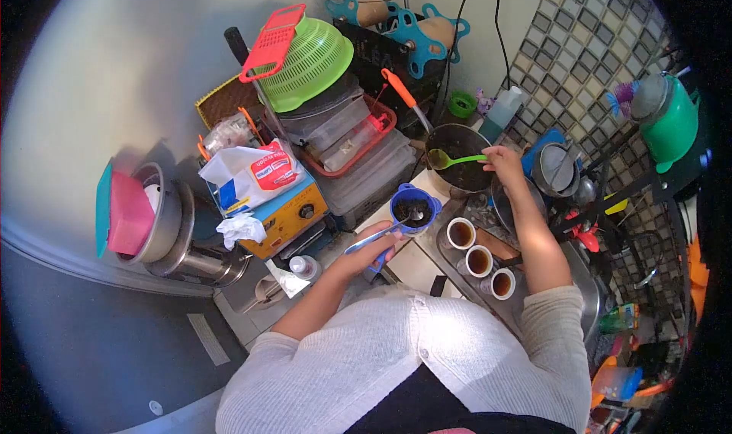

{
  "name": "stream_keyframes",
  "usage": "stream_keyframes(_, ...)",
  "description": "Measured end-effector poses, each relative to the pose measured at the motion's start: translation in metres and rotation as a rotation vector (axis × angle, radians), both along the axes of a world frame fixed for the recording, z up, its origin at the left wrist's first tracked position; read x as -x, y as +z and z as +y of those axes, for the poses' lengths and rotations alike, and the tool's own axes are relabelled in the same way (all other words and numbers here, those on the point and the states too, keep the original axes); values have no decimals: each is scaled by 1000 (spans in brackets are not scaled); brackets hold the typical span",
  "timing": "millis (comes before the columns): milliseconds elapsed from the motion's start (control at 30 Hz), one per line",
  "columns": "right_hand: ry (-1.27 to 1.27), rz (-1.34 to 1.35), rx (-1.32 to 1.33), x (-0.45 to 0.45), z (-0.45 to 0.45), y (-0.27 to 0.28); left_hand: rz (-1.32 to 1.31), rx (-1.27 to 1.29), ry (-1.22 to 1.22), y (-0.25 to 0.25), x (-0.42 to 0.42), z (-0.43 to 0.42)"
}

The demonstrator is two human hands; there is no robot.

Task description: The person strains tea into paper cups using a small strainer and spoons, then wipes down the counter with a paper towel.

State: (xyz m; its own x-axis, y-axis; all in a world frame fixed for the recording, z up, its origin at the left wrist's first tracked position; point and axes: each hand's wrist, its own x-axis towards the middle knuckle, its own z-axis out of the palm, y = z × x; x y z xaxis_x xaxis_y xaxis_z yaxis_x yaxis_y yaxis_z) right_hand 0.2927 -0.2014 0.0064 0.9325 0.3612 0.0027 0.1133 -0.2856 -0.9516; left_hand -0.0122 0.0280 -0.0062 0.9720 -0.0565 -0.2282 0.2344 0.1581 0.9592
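A green ladle (461,160) is pinched by its handle in my right hand (502,162); its bowl is over the dark pot (470,140). My left hand (369,249) is closed round a metal spoon (366,240), whose bowl end lies in a blue strainer (433,207) with dark, wet-looking contents. Three white cups of brown liquid stand in a slanting row on the metal surface: the upper cup (460,233), the middle cup (479,261) and the lower cup (502,284). An orange-handled utensil (399,88) leans on the pot's rim.
Stacked plastic boxes (366,176) with a green colander (309,64) on top stand behind the strainer. An orange sealer machine (290,219) is at the left. Metal cups (555,167) stand right of the pot. A white bottle (303,267) is near my left forearm.
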Motion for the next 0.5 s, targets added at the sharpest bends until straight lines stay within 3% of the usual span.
stream_keyframes(333,-32,-40,-77,-3,-18,11,-1,8,-17,-8,-3,-2)
stream_keyframes(433,-71,-210,125,-5,-21,13,11,16,-16,-5,-2,-1)
stream_keyframes(500,-164,-576,462,-9,-20,10,28,17,-18,0,-1,-2)
